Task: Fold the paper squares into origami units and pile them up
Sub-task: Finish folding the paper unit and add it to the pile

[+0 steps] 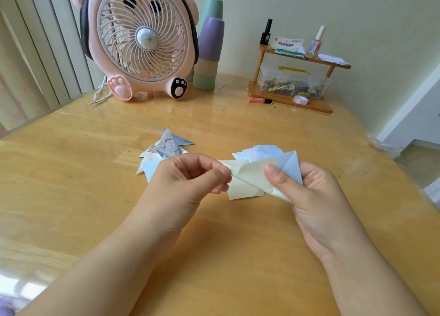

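Wooden table point(95, 196) under folded units point(166, 146), fan point(140, 39)

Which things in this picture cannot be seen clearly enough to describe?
- Head view: part of the pile of folded units lies behind the left hand; their number cannot be counted.
- Head view: the right hand covers the lower edge of the cream paper and part of the blue papers.
- Head view: the contents of the clear box on the wooden rack are too small to name.
- Head view: the small print on the sticky note pack is too small to read.
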Demonstrator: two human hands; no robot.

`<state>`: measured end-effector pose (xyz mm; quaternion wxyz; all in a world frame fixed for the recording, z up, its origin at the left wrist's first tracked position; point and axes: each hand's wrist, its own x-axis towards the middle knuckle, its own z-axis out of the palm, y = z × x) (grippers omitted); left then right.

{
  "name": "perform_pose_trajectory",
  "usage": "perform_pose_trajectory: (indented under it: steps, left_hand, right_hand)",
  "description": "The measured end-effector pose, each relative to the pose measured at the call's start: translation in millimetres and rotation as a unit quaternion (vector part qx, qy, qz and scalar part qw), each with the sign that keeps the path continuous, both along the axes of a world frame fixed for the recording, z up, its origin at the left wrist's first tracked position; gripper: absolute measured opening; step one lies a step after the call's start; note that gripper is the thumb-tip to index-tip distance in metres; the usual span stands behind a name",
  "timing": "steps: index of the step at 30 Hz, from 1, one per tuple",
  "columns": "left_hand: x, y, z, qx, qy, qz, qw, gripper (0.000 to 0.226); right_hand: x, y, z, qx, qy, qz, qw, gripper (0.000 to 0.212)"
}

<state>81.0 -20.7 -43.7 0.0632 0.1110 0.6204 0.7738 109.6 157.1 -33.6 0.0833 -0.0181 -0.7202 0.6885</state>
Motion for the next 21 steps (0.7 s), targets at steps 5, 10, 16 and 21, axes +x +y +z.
perform_pose_trajectory:
  steps: [5,10,16,21]
  left_hand:
    - [-0.6,2.1,-1.4,-0.003,0.001,-0.015,1.0,0.007]
    - [1.4,2.4,-1.9,-0.051,0.04,-0.038,0.997,0.014]
    - [0.7,2.3,-4.8,-0.077,0.063,-0.034,0.994,0.01]
    - [0.1,4.0,-7.4,-0.135,0.045,-0.037,0.989,0.016]
  right_hand:
    - [-0.4,1.3,-2.2,0.043,-0.021,0.039,0.998,0.03]
    - [-0.4,1.0,-3.2,0.064,-0.042,0.071,0.995,0.031]
    - [-2.2,2.7,-3.7,0.074,-0.046,0.048,0.995,0.019]
    - [-5.8,5.1,-8.2,0.118,-0.058,0.034,0.991,0.014]
